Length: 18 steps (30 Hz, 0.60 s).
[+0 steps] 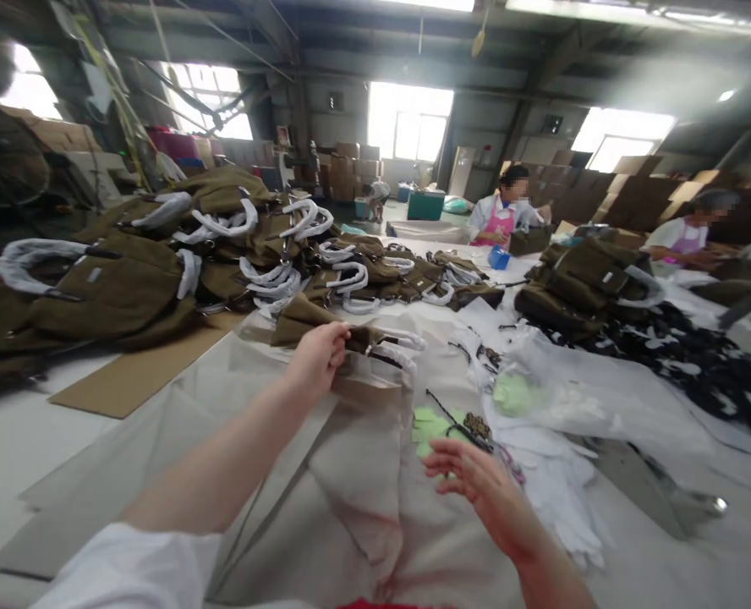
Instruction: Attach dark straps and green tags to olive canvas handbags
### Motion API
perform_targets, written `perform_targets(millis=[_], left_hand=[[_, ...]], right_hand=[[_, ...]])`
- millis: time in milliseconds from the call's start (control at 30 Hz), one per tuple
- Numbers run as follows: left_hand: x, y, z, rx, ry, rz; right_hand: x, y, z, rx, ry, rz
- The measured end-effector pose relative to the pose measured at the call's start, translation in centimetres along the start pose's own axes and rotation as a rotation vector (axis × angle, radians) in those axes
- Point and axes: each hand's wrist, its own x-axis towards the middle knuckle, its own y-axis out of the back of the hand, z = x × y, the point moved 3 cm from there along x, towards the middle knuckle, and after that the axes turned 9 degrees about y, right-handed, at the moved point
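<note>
My left hand (320, 357) is closed on the edge of an olive-brown bag (303, 320), whose white-wrapped handles (401, 340) point to the right. Below it, a large grey-beige sheet of fabric or lining (356, 457) spreads toward me. My right hand (474, 486) hovers with fingers stretched out and nothing visible in it. Close to those fingers lie light green paper slips (427, 427), a black cord (445, 408) and a small patterned brown piece (477, 425).
Olive bags with wrapped handles (115, 288) are heaped along the left and back. White gloves (550, 482), a clear plastic bag (591, 397) and black-and-white items (680, 355) lie at right. Two people in pink aprons work beyond the table; another person bends over farther back.
</note>
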Motion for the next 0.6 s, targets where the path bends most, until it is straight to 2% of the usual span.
perform_targets(millis=[67,100,133,200,267,300,333,400,467,533,600], left_hand=[[-6.7,-3.2,-4.2,-0.013,0.022,-0.087],[-9.9,-4.5,-6.4,0.001,0.024,-0.177],[-12.9,-5.6,-8.5,0.058,0.007,-0.295],[-17.6,-6.9,-11.9,0.235,-0.007,-0.661],[-20.4,-6.8,-13.7,0.388,-0.011,-1.004],[-20.9,-6.2,-13.9,0.445,-0.023,-1.103],[-21.0,-5.4,-13.6,0.489,-0.048,-1.139],[-20.2,-3.3,-12.2,0.553,-0.125,-1.077],[-18.9,-1.0,-10.4,0.568,-0.216,-0.912],[-17.5,1.8,-8.7,0.516,-0.318,-0.606],[-16.1,4.8,-7.3,0.442,-0.414,-0.176]], right_hand=[[1.1,-1.7,0.0,0.319,-0.116,-0.048],[1.6,-2.0,0.2,0.39,-0.135,0.011],[2.1,-1.8,0.6,0.411,-0.136,0.115],[2.8,-1.0,1.9,0.357,-0.153,0.339],[3.0,0.0,3.1,0.285,-0.19,0.476],[3.1,0.3,3.6,0.264,-0.21,0.5],[3.2,0.4,3.9,0.257,-0.226,0.504],[3.4,0.4,3.9,0.257,-0.237,0.488],[3.7,-0.1,2.8,0.23,-0.173,0.422],[3.6,-0.8,0.6,0.161,-0.024,0.278],[3.0,-1.4,-2.5,0.024,0.167,0.085]])
